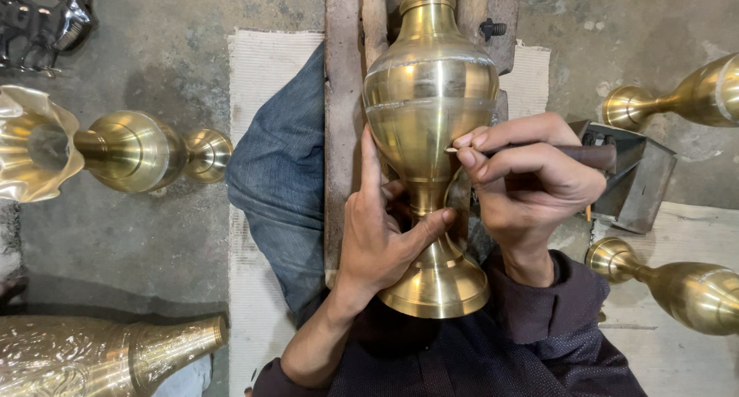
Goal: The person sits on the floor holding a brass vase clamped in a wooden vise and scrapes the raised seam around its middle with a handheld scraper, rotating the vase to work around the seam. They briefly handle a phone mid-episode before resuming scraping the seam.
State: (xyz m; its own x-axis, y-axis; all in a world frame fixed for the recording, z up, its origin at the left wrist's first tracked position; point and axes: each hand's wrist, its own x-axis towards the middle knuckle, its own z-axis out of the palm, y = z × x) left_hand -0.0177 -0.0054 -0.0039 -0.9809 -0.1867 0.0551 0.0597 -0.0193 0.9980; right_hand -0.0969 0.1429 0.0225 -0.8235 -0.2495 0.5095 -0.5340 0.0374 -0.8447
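Observation:
A polished brass vase point(428, 97) lies lengthwise over a wooden support point(342, 120), its flared foot toward me. My left hand point(381, 231) wraps the narrow stem just above the foot, thumb across the front. My right hand point(527, 178) pinches a thin engraving tool point(573, 155) with a dark handle; its pale tip touches the vase's belly on the right side.
More brass vases lie on the concrete floor: a fluted-mouth one at left point(115, 151), an engraved one at bottom left point(100, 358), two at right point(681, 97) point(677, 285). A small metal box point(635, 178) sits right of my hand. My jeans-clad leg point(281, 181) rests on a white mat.

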